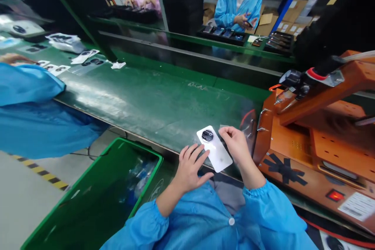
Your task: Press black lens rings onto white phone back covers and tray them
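Your left hand point(190, 170) is spread with its fingertips against the left side of the white phone-shaped panel point(216, 154), which lies at the bench's near edge, right of the frame's lower centre, while your right hand point(236, 145) curls, thumb and forefinger together, by the panel's upper right side; whether it pinches anything, you cannot tell. The orange machine point(288, 140) crowds your right side and the green bin point(146, 149) sits below the edge at lower left, but the green bench point(164, 97) gives you room up and left, toward a co-worker's blue sleeve point(27, 84).
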